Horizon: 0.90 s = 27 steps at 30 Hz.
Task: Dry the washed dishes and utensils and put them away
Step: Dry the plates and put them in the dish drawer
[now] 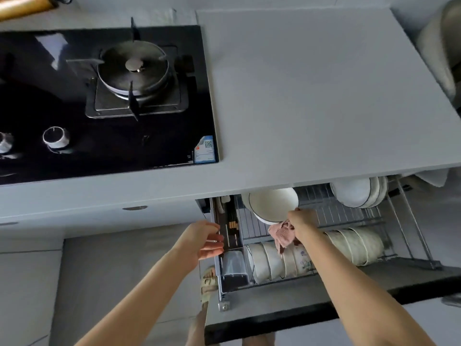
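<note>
A pull-out wire dish drawer (354, 221) stands open under the counter. My right hand (300, 219) grips the rim of a white bowl (270, 207) tilted in the rack's back row, and a pink cloth (282, 233) is bunched under the same hand. My left hand (208, 242) hovers with relaxed fingers beside the drawer's utensil compartment (230, 231), which holds chopsticks; it holds nothing. Rows of white bowls (272, 263) stand on edge in the front of the rack, and more bowls (356, 194) sit at the back right.
A black gas hob (104, 101) with a burner and knobs fills the counter's left. The grey countertop (311, 96) stretches right of it. A metal sink edge (449, 46) shows at far right. The drawer's dark front panel (274, 320) juts toward me, with my sandalled foot (208, 283) beside it.
</note>
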### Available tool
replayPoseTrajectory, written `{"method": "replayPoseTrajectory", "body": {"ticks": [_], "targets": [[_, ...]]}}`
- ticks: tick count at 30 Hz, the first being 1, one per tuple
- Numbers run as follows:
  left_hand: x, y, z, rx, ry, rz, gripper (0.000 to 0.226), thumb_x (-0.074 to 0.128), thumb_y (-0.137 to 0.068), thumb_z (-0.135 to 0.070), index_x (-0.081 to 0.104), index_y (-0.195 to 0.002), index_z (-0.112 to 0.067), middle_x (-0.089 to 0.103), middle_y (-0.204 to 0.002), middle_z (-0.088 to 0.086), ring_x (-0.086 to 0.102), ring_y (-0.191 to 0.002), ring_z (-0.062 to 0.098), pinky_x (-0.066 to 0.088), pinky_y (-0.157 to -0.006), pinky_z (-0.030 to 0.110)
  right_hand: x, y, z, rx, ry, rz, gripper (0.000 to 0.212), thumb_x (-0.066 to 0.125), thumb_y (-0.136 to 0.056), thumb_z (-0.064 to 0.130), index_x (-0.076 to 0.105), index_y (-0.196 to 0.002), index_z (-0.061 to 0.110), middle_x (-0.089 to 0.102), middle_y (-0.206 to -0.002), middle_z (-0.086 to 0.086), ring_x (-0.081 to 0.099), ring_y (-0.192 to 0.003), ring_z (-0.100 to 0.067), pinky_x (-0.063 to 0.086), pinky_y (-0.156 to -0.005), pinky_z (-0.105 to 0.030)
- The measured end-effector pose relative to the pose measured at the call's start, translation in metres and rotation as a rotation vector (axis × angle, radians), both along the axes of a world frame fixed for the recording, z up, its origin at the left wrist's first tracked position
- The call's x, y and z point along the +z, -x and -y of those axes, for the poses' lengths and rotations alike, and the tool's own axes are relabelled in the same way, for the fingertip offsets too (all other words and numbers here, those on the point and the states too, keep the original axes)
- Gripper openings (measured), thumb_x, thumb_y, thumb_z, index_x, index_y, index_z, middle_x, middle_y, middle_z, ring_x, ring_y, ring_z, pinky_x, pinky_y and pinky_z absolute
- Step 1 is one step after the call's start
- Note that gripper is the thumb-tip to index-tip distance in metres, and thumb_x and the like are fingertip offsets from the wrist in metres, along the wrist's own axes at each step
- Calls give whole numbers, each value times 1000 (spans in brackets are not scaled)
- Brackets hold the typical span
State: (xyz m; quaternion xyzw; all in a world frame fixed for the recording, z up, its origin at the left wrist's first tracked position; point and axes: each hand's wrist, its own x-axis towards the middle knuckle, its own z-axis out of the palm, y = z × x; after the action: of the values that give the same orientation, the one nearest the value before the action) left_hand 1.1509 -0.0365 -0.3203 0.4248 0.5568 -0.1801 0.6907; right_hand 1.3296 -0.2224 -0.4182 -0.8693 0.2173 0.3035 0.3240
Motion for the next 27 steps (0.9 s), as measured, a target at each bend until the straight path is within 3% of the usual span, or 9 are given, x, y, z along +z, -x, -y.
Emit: {"method": "replayPoseTrajectory", "body": {"ticks": [7, 15, 19, 21, 23, 27], "targets": [[-15, -10, 11, 144, 13, -50, 13, 46, -93, 0, 58, -93, -6, 61, -78, 14, 62, -64, 24, 58, -51, 30, -24, -22, -24, 34, -52, -10, 27, 50, -87, -1, 44, -63, 9, 51, -61, -7, 48, -48, -15, 36, -45, -23], [-23, -12, 37, 275, -2, -47, 14, 44, -95, -1, 57, -92, -6, 61, -81, 15, 61, -66, 24, 57, -60, 33, -39, -33, -29, 114, -32, -38, 16, 51, -91, 6, 53, -76, 1, 55, -64, -5, 63, -67, -23, 47, -55, -29], [-26, -6, 49, 324, 2, -62, 13, 46, -95, -2, 58, -98, -5, 63, -81, 15, 63, -66, 24, 57, -55, 31, -45, -37, -32, 159, 1, -29, 27, 50, -92, 13, 46, -66, 9, 63, -75, -8, 68, -77, -26, 54, -67, -32], [-27, -2, 54, 345, 7, -66, 13, 46, -94, -2, 59, -98, -4, 63, -80, 15, 64, -67, 25, 58, -58, 32, -46, -36, -30, 176, 7, -28, 25, 51, -92, 16, 48, -67, 11, 65, -79, -7, 69, -78, -25, 52, -61, -31], [-27, 2, 57, 354, 8, -73, 14, 46, -94, 0, 59, -97, -4, 63, -80, 16, 64, -68, 26, 59, -62, 34, -45, -33, -26, 183, -4, -28, 25, 56, -91, 18, 47, -68, 11, 61, -70, -4, 65, -68, -22, 45, -50, -27], [-24, 7, 59, 363, -12, -74, 15, 46, -93, 1, 60, -96, -5, 64, -80, 16, 64, -69, 26, 59, -60, 34, -40, -27, -20, 199, -25, -37, 34, 70, -85, 33, 57, -92, 3, 64, -84, -9, 65, -70, -25, 54, -59, -33]]}}
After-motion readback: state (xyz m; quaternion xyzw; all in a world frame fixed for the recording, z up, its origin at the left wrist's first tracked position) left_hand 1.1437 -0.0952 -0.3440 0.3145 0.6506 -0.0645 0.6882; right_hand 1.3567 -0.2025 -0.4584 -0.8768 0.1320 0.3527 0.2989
